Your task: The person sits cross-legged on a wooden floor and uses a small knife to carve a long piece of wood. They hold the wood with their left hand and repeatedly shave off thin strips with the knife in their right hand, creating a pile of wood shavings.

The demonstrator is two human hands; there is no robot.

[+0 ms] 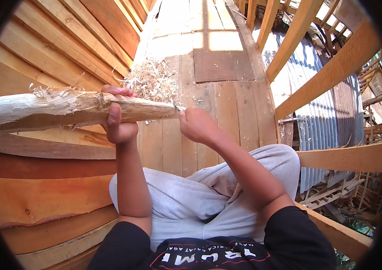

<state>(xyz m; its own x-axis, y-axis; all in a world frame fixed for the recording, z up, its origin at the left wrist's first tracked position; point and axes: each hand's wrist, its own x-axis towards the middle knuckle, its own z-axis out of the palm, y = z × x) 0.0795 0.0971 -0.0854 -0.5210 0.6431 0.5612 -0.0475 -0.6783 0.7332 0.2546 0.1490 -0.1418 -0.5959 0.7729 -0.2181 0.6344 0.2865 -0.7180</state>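
A long, pale piece of wood (33, 110), thick at the left and tapered at the right, lies across in front of me. Curled shavings cling to its upper edge. My left hand (120, 121) is wrapped around its narrower part, thumb on the near side and fingers on the far side. Right by the tapered tip, my right hand (198, 126) is closed in a fist on a small metal-bladed tool (179, 108). Only a short bit of that blade shows against the wood; its handle is hidden in the fist.
A heap of curled wood shavings (152, 81) lies on the plank floor (225, 108) beyond the wood. Stacked boards (47, 193) line the left side. On the right runs a wooden railing (330, 67), with corrugated metal sheets (319, 112) beyond and below it. My crossed legs (182, 193) are close underneath.
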